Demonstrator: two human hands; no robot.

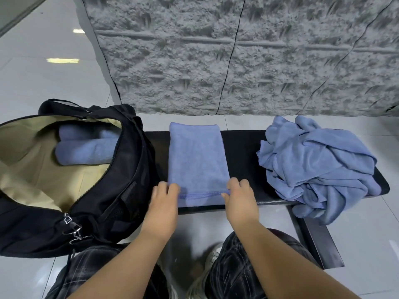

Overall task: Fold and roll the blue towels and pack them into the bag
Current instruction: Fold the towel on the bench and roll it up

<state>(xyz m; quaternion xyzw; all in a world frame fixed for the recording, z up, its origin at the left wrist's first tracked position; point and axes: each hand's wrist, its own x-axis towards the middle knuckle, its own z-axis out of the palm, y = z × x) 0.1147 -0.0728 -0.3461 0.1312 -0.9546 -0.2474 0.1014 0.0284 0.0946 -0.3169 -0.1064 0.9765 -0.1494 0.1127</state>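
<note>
A blue towel (pixel 197 156) lies folded into a long narrow strip on the black bench (pixel 241 152), running away from me. My left hand (pixel 165 196) pinches its near left corner and my right hand (pixel 238 194) pinches its near right corner, both at the stitched hem. To the left stands an open black bag (pixel 121 190) with a beige lining; rolled blue towels (pixel 86 147) lie inside it. A heap of loose blue towels (pixel 317 167) sits on the bench's right end, partly hanging over the edge.
A rough grey stone wall (pixel 237 57) rises right behind the bench. Glossy white floor tiles (pixel 43 78) surround it. My knees in dark plaid trousers (pixel 237 266) are below the bench's front edge. The bag's metal clips (pixel 73 229) hang at its near side.
</note>
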